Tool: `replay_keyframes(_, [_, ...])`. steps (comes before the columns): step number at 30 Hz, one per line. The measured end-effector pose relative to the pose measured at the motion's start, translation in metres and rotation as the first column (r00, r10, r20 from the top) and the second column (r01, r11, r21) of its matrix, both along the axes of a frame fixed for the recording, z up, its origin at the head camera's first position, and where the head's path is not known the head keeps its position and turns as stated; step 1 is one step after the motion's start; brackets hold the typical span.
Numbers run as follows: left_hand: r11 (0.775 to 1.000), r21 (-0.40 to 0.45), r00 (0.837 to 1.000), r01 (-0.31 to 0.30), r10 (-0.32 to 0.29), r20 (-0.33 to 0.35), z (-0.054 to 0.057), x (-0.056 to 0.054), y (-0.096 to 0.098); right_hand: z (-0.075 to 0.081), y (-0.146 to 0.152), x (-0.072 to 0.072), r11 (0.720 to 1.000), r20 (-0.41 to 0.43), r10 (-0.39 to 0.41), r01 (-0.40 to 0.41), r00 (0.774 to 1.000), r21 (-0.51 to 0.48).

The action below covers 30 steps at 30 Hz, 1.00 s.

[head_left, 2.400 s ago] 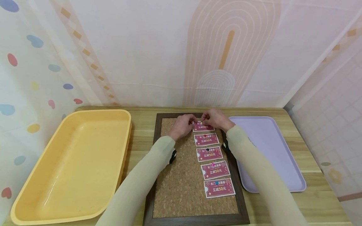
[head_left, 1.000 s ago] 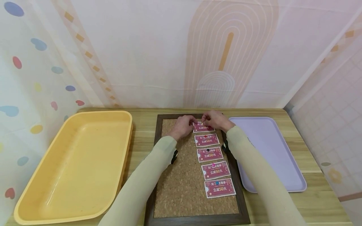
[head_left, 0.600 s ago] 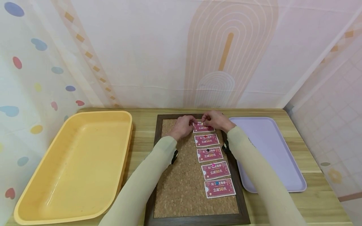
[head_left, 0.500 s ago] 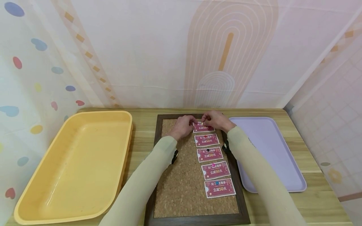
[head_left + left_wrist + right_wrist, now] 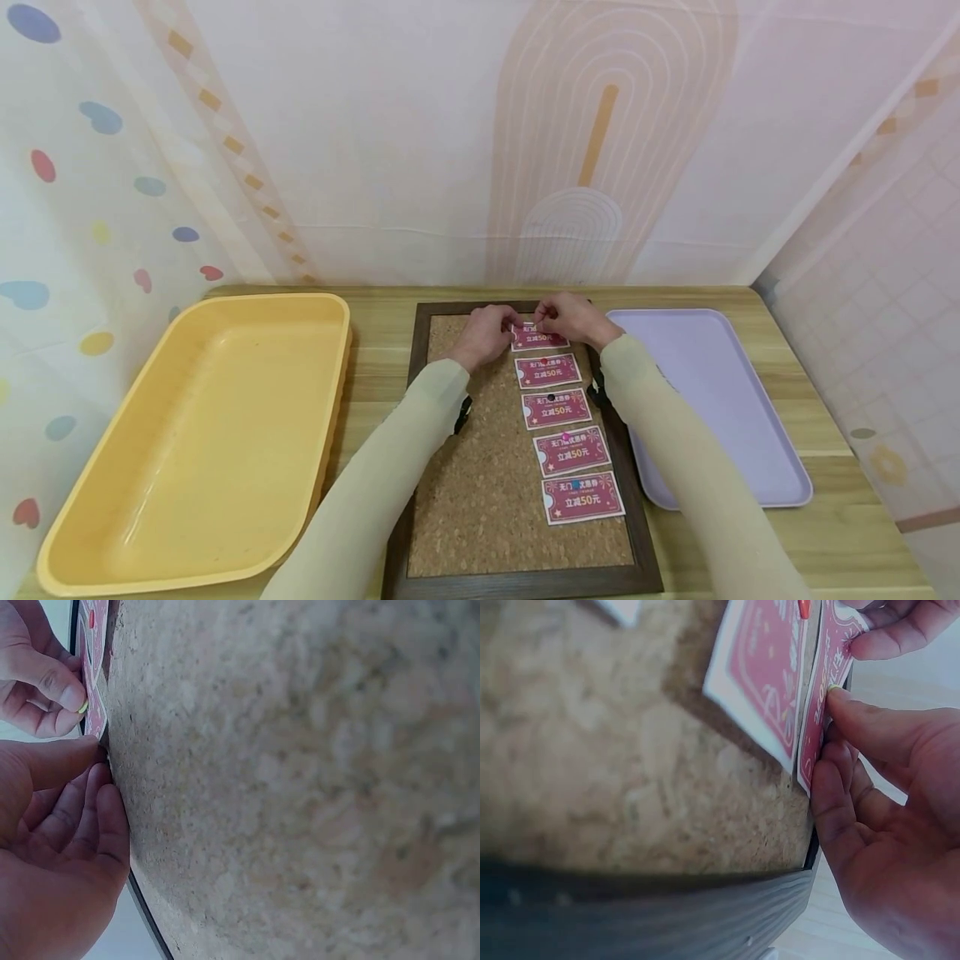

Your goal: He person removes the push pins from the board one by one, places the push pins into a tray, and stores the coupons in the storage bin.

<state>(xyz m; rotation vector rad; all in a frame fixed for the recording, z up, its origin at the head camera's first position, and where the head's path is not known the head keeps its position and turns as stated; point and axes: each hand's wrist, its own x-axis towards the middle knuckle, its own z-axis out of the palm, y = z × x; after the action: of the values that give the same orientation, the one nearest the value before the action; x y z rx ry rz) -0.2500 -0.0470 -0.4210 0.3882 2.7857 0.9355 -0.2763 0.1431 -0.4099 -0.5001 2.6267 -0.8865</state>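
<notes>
The cork (image 5: 480, 492) looks rough, grainy and matt; its frame (image 5: 525, 581) is dark wood or wood-effect, with fine lengthwise grain; the coupons (image 5: 572, 452), lined up toward three o'clock on the cork, are printed paper or thin card, smooth and fairly matt; the red pin (image 5: 544, 361) has a smooth, plastic-looking head; the yellow pin (image 5: 82, 707) is too small to judge; the tub (image 5: 225, 450) at nine o'clock is smooth plastic with glossy streaks; the tray (image 5: 720, 392) at three o'clock is smooth plastic, more satin; the tabletop (image 5: 840, 500) is wood-grained; the backdrop (image 5: 375, 167) at twelve o'clock resembles thin, matt, creased cloth; the sleeves (image 5: 382, 467) are soft matt cloth.
</notes>
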Motion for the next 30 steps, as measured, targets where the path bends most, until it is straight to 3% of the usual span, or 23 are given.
replay_keyframes(14, [1.0,0.001,1.0,-0.005,0.005,0.004,0.001,-0.001,0.002,0.0,0.0,-0.004,0.998,-0.025,0.028,-0.027,0.999,0.049])
replay_keyframes(24, [0.998,0.037,0.999,-0.052,0.052,0.015,0.001,0.0,0.006,0.005,0.007,-0.002,0.996,0.012,0.064,-0.063,0.998,-0.059])
replay_keyframes(30, [0.992,0.059,0.993,-0.107,0.11,-0.036,0.001,0.003,0.008,0.007,0.011,0.003,0.993,-0.014,0.023,-0.024,1.0,-0.116])
